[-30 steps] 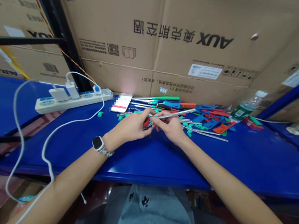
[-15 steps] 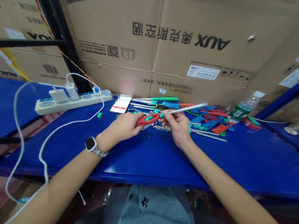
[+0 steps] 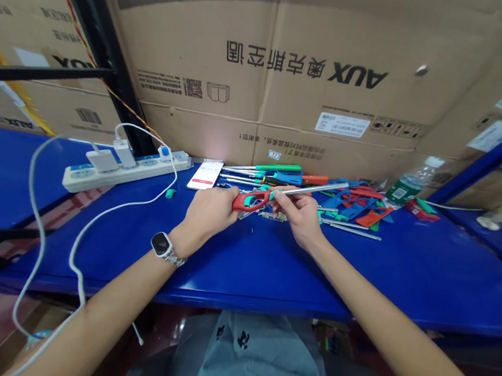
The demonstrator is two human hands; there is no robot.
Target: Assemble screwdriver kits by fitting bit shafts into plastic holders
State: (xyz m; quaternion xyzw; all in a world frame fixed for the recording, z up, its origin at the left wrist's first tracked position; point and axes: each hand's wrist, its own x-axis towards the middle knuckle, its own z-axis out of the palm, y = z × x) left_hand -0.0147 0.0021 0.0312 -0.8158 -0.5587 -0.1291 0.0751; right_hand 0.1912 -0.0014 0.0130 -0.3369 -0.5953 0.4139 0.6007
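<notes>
A red lighter-like body (image 3: 245, 200) with a green trigger piece has its rear end in my left hand (image 3: 212, 211), whose fingers are closed round it. A long silver metal tube (image 3: 316, 189) points up and right from the front of the red body. My right hand (image 3: 299, 216) pinches the tube near a small green part where tube and body meet. Behind and right of my hands lie loose green, blue and red handles (image 3: 356, 206) and several metal tubes (image 3: 349, 229). Small clear parts (image 3: 270, 216) lie just below the red body, partly covered.
A white phone (image 3: 205, 175) and a power strip (image 3: 122, 171) with chargers and a white cable are at the left. One small green cap (image 3: 170, 193) lies near the cable. A plastic bottle (image 3: 408, 183) stands at the right, before a large cardboard box (image 3: 268, 28).
My left hand and the red body have turned slightly, showing more of the body's loop-shaped opening. The view has shifted a little. Both hands keep their holds.
</notes>
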